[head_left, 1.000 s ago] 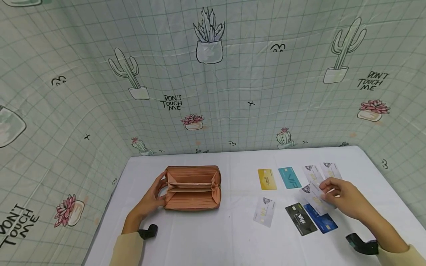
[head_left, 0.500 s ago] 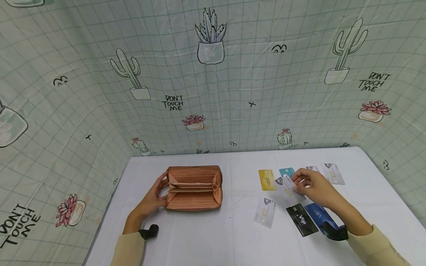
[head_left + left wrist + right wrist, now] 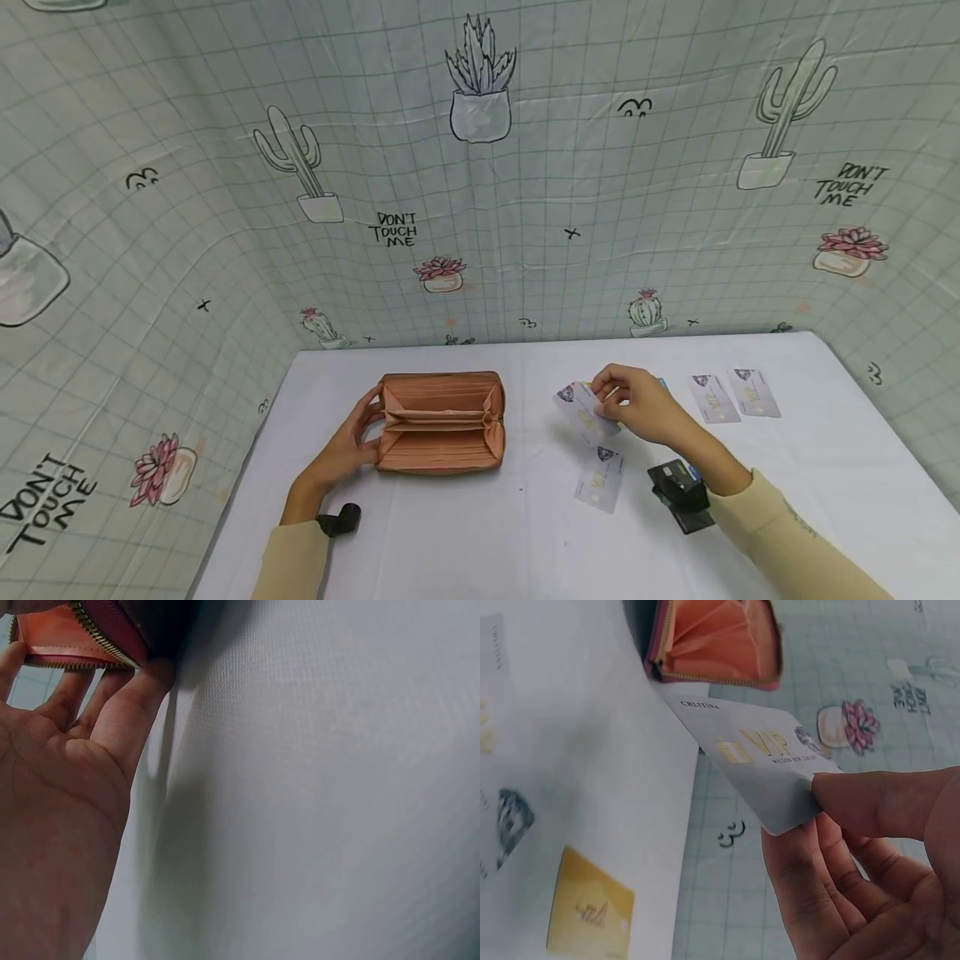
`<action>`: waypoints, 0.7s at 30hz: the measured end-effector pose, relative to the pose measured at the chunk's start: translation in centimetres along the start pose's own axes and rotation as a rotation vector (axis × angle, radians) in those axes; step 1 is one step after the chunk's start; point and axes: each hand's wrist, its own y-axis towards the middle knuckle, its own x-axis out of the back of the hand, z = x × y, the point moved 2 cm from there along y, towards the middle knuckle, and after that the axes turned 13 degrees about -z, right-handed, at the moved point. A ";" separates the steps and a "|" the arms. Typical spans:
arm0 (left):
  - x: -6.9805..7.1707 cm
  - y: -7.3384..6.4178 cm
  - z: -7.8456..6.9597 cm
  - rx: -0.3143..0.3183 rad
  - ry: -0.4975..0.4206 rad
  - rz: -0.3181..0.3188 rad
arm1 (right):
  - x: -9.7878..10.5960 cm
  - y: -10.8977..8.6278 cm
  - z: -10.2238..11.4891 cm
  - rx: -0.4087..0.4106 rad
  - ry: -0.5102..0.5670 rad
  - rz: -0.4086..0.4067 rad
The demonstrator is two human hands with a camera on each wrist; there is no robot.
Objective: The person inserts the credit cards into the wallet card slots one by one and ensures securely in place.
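A brown zip wallet (image 3: pixel 441 422) stands open at the left of the white table, its inner pockets facing the head camera. My left hand (image 3: pixel 341 454) holds it by the left end, thumb and fingers (image 3: pixel 124 724) at the zip edges (image 3: pixel 105 645). Between thumb and fingers of my right hand (image 3: pixel 641 404) I pinch a white VIP card (image 3: pixel 581 410) by its edge, raised above the table. Its gold chip and lettering face the right wrist camera. Beneath that hand lies a yellow card (image 3: pixel 592 904), mostly hidden in the head view.
Another white card (image 3: pixel 598 483) lies nearer me, and two more white cards (image 3: pixel 714 400) lie to the right. A black card (image 3: pixel 692 521) is partly covered by the wrist camera (image 3: pixel 686 496). Slivers of blue and teal cards show around my right arm. A patterned cloth (image 3: pixel 525 192) hangs behind.
My right hand has carried the white VIP card leftward from above the blue card, past the teal one, toward the wallet. My left hand stays on the wallet.
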 end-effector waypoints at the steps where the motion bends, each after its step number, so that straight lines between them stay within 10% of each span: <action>1: 0.0 0.0 0.1 0.001 0.004 -0.002 | -0.4 0.3 0.1 0.004 0.004 0.004; 21: -0.3 -0.3 -0.6 0.010 0.009 -0.001 | -5.8 4.6 2.8 -0.010 0.102 0.020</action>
